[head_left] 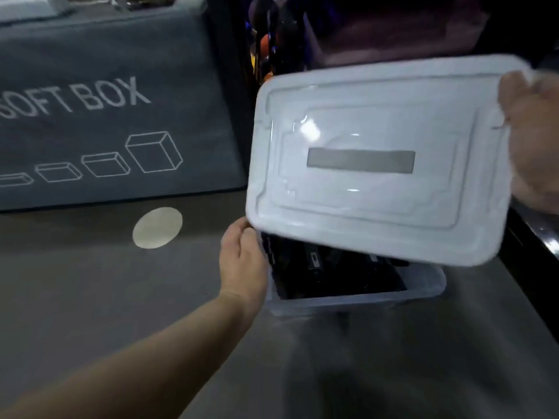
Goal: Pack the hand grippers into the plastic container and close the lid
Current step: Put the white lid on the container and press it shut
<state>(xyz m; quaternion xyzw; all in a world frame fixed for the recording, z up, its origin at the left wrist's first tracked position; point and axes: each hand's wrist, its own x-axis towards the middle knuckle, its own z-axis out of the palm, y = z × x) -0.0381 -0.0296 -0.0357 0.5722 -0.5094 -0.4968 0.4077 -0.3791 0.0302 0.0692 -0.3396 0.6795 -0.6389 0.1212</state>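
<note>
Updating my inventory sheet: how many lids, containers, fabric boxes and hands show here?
lid: 1
plastic container: 1
soft box: 1
hands: 2 (left hand, right hand)
Total: 5
hand grippers inside: too dark to count.

One view only, worn on the head, wide-angle, looking forward and steeply down onto the grey worktop (90,297). It's in close: an arm runs from the bottom-left corner to the left hand (242,261), the right hand (532,140) is clipped by the right edge, and the lid (378,207) looms large. Picture tilted, blurred.
</note>
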